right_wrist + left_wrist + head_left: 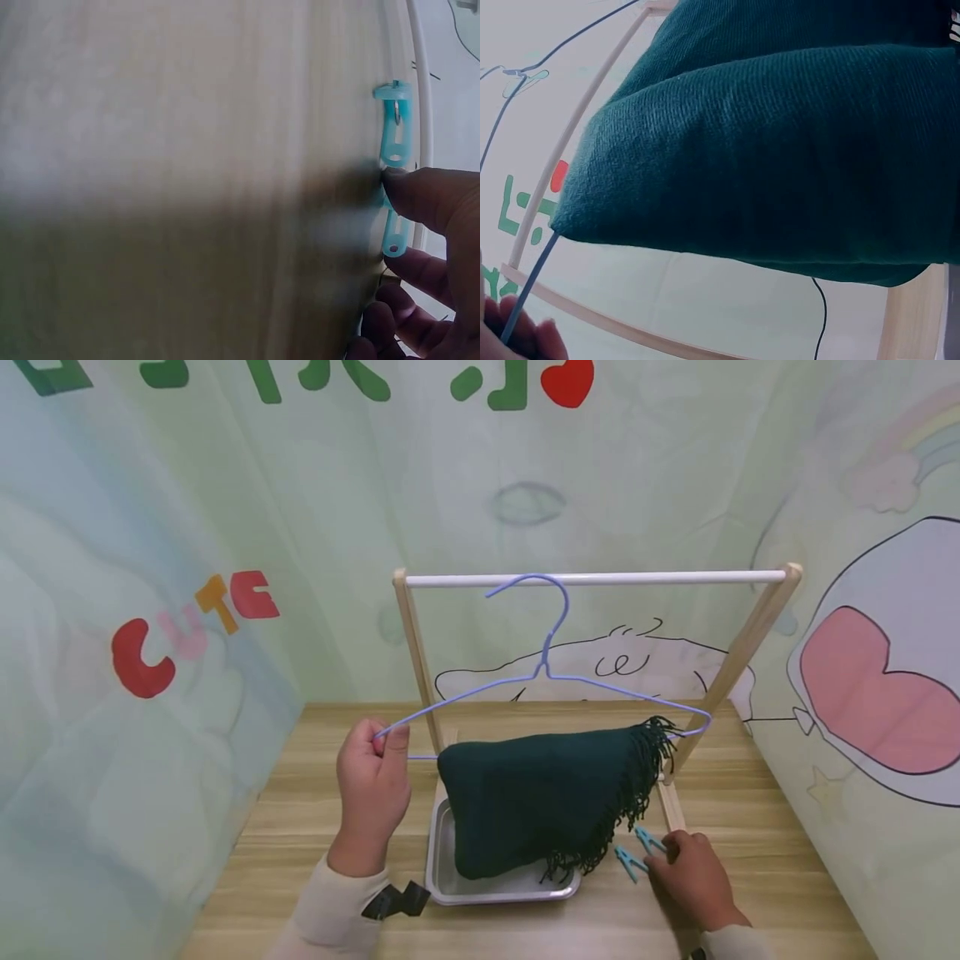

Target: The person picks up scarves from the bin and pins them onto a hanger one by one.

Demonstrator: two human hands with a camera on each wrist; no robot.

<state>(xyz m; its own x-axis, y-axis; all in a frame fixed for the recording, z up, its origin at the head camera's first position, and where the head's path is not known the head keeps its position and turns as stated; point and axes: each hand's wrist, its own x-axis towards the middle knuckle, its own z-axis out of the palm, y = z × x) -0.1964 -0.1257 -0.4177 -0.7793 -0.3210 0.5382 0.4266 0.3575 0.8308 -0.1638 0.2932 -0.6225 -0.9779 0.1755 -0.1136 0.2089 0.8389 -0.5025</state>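
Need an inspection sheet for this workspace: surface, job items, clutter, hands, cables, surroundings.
Surface: wood-grain table.
Job items: dark green fringed scarf draped over blue hanger; two turquoise clothespins; metal tray below scarf; wooden rack with white bar behind. Hook-to-bar contact unclear.
Clutter: nothing seen.
Hands: left hand grips the hanger's left end; right hand at the clothespins, pinch unclear.
Cables: nothing seen.
Surroundings: printed backdrop with "CUTE" lettering.
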